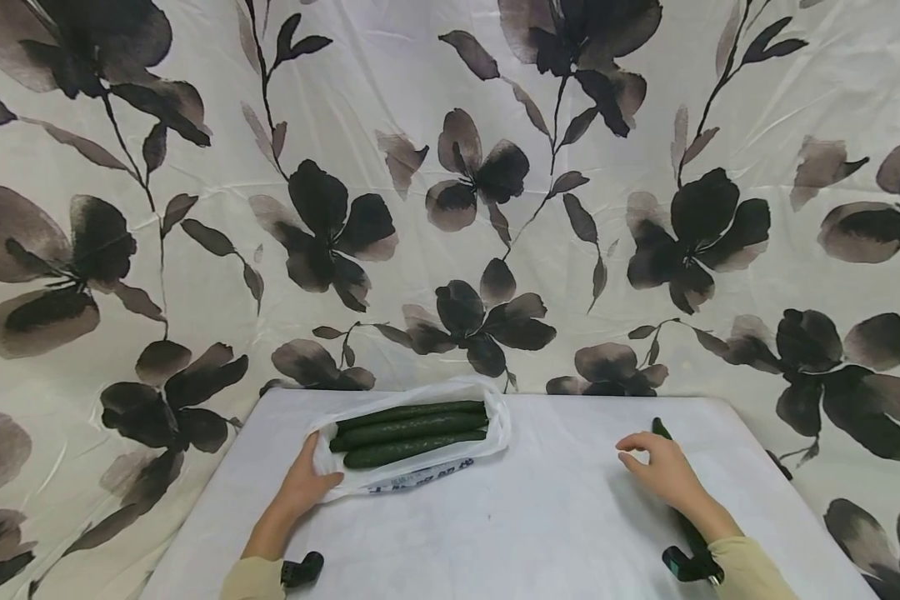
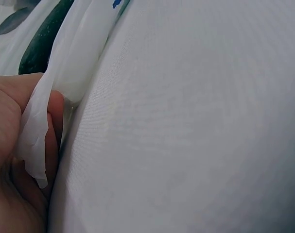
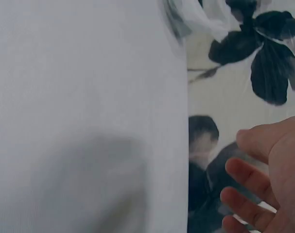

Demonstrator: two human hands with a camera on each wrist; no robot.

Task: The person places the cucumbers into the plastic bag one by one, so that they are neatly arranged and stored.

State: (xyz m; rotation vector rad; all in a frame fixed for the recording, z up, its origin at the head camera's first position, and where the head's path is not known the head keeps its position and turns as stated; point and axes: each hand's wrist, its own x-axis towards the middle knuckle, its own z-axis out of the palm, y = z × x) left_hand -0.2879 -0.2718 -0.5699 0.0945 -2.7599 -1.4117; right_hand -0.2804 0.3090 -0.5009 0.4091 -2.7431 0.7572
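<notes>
A white plastic bag [image 1: 412, 482] lies on its side on the table, with three dark green cucumbers [image 1: 412, 430] showing through its opening. My left hand [image 1: 307, 477] grips the bag's left edge. In the left wrist view the thumb and fingers pinch the thin plastic [image 2: 38, 131] from both sides, beside the end of a cucumber [image 2: 43, 41]. Over the table's right part, my right hand [image 1: 660, 468] hovers with loosely curved fingers and nothing in them. Another long cucumber [image 1: 662, 429] lies below that hand, partly hidden by the hand and forearm.
A white cloth covers the table [image 1: 525, 525]. Behind and around it hangs a floral curtain [image 1: 420, 275]. Dark printing [image 1: 420, 477] runs along the bag's front side. Black wrist devices [image 1: 303, 570] sit on both forearms.
</notes>
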